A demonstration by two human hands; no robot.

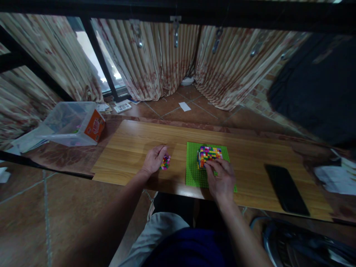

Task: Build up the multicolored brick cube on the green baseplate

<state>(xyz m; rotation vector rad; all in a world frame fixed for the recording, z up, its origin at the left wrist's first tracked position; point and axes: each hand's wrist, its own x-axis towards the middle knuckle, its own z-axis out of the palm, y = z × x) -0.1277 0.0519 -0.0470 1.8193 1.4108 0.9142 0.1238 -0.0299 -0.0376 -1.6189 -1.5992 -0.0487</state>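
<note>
A rectangular block built of many-coloured small toy bricks (210,151) stands on a green studded baseplate (191,174). Over the block's near side is my right hand (222,178), thumb and forefinger brought together in a pinch at its front left edge. Whatever the fingertips hold is too small to make out. Left of the baseplate, my left hand (153,159) rests on the wooden board with its fingers stretched out. They lie beside a little heap of loose toy bricks (165,163) and partly cover it.
A black phone-like slab (286,189) lies on the right of the wooden board (133,141). At the left stands a clear plastic bin (69,139) with an orange label and a few pieces inside. Papers (336,178) lie at the far right. Striped curtains (144,66) hang behind.
</note>
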